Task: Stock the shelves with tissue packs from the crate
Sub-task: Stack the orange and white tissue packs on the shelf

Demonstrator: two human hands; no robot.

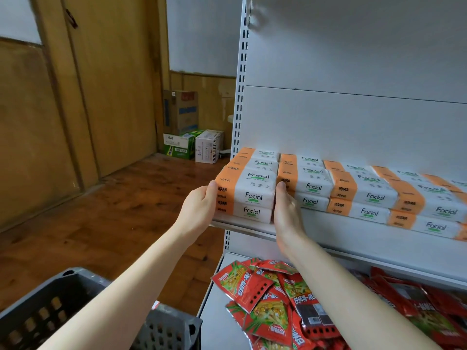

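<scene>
Head view. Left hand (pixel 202 205) flat against the left end of a stack of Facial tissue packs (pixel 252 198), two high by the look of it. Thumb at the upper front edge, fingers fairly straight and running out of sight behind that end. Right hand (pixel 286 210) pressed on the stack's right end, fingers slipped into the narrow gap beside the neighbouring tissue rows (pixel 374 198), fingertips hidden there. Stack clamped between both palms at the front left corner of the middle shelf (pixel 252 229), bottom pack on or just above the front lip; cannot tell which. More packs behind it toward the back panel. Below, red snack packets (pixel 265 299) heaped at the left end of the lower shelf (pixel 217 311). Grey crate (pixel 38 311) at bottom left under the left forearm, inside mostly out of view. Cardboard boxes (pixel 180 112) on the floor by the far wall.

Judged to be the seating step, with the stack nearly home.
- Keep even pressure from both sides so the soft packs do not bow or slide apart.
- Ease the stack back until its front face lines up with the rows to the right.
- Close the gap sideways before drawing the right fingers out, so the neighbours are not dragged forward.
- Watch the left edge, since the outer end sits right at the shelf's corner and could tip off.
</scene>
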